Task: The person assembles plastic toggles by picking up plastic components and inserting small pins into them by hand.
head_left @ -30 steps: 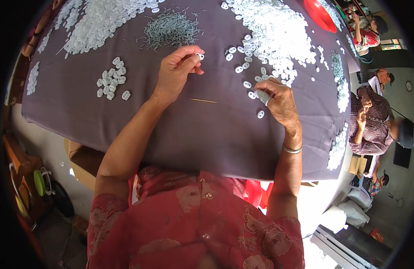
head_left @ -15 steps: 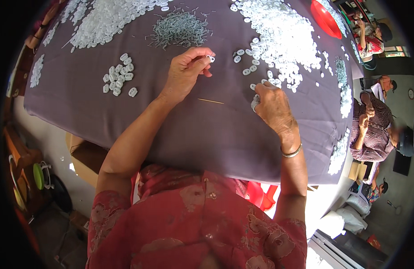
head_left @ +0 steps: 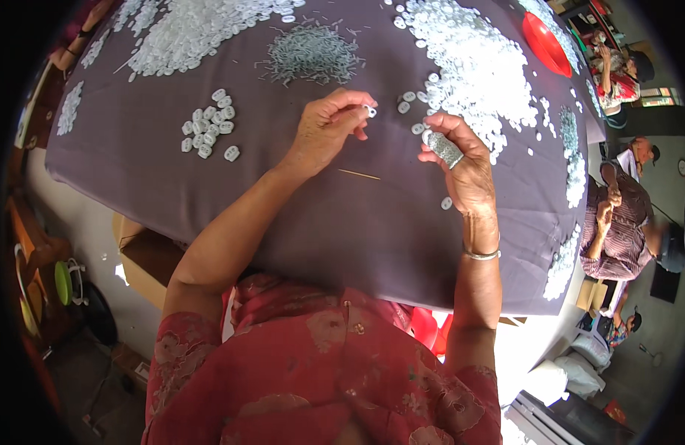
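A table (head_left: 209, 200) draped in dark purple cloth is seen from above, spread with heaps of small white ring-shaped pieces. At the near left lies a small sorted cluster of white pieces (head_left: 207, 132); at the far centre, a heap of thin grey pins (head_left: 311, 53).

The left hand (head_left: 329, 127) is closed in a pinch on a single white ring (head_left: 371, 111). The right hand (head_left: 461, 159) has been raised off the cloth within the last second and is now curled around a bundle of grey pins (head_left: 445, 148). The hands have been brought closer together, which suggests that a pin is about to be fitted.

A thin stick (head_left: 359, 174) lies on the cloth between them.
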{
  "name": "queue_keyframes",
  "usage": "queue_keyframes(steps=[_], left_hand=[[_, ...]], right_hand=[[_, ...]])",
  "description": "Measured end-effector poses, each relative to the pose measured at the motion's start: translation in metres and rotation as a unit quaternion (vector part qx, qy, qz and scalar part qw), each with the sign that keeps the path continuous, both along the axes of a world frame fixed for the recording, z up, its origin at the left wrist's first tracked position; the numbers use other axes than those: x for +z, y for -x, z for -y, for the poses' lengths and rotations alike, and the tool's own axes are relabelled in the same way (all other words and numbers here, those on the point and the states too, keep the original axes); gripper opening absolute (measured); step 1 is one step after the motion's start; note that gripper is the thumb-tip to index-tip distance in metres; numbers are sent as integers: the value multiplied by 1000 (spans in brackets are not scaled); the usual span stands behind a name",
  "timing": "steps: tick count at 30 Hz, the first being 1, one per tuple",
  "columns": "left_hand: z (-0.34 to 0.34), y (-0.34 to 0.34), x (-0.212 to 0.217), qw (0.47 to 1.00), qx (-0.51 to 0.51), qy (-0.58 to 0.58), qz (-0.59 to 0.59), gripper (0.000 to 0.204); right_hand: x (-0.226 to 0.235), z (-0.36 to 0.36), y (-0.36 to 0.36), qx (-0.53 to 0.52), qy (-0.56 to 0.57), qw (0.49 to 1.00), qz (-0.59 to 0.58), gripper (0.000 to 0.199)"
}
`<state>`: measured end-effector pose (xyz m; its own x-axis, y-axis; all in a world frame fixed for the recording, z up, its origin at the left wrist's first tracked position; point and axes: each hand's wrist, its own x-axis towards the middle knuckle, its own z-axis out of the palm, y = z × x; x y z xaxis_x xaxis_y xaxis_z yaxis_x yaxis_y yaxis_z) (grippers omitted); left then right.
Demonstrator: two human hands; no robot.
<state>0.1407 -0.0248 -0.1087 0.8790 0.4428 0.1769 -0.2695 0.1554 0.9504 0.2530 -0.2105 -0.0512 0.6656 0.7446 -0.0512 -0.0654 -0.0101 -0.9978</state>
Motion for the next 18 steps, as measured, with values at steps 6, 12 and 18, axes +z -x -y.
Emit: queue_keyframes(steps=[6,12,18], left_hand=[[4,0,2,999,-13,3,29,16],[3,2,2,999,3,-30,16,17],[2,0,1,999,9,-45,6,17]], right_hand=[[-6,-35,-6,35,-21,998,-44,22],[-18,-53,-6,29,-20,999,-33,19],[-25,-57,-6,3,-57,997,-43,18]])
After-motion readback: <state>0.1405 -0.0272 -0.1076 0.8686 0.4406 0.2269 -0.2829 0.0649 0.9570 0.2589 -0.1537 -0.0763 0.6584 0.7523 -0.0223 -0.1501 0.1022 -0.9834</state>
